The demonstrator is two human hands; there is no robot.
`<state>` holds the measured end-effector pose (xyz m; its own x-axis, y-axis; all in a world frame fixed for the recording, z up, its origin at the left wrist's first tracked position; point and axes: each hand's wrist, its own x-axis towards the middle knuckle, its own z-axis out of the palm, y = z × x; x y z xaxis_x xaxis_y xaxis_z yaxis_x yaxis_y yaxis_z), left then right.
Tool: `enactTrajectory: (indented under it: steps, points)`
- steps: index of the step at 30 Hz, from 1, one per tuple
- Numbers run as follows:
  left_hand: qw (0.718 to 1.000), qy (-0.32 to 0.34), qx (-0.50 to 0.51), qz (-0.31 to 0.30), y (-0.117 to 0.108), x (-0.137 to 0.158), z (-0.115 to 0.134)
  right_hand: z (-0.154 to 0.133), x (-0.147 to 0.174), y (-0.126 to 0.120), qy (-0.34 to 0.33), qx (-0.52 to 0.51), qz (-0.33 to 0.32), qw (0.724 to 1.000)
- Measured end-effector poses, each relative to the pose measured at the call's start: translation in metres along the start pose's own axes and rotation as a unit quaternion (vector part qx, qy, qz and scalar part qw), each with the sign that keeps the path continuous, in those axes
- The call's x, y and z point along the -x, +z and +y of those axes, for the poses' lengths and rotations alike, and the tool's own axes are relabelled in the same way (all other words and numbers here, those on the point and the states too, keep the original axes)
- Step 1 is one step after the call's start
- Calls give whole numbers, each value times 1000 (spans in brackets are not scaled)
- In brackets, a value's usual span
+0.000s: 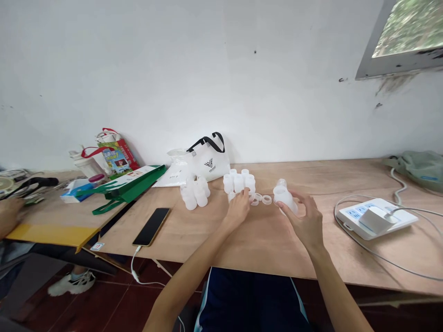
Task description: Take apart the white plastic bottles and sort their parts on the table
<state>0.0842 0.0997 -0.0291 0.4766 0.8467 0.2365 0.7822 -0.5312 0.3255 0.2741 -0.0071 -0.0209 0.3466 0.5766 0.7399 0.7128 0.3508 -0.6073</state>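
Observation:
My right hand (308,219) curves around a group of translucent white plastic bottles (286,197) on the table, thumb on the near left side and fingers on the right. My left hand (240,206) is closed, its fingertips down among small white rings (255,199); what they pinch, if anything, is hidden. Just behind it stands a cluster of white plastic cylinders (238,180), several side by side. Another white ring (266,199) lies flat between my hands. Farther left is a second cluster of translucent white bottles (195,192).
A phone (151,227) on a cable lies at front left. Behind stand a white tote bag (209,161) and a clear plastic bag (173,173). A green bag (134,184) spans two tables. At right are a power strip (375,219) and cables. Another person's hand (9,214) shows far left.

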Motion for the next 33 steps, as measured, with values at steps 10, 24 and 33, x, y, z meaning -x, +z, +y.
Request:
enactTrajectory:
  steps: [10, 24, 33]
  points:
    - [997, 29, 48, 46, 14, 23, 7, -16, 7, -3, 93, -111, -18, 989]
    - [924, -148, 280, 215, -33, 108, -51, 21, -128, 87, 22, 118, -182, 976]
    - [903, -175, 274, 280, -46, 113, -88, 85, -162, 144, 181, 134, -364, 904]
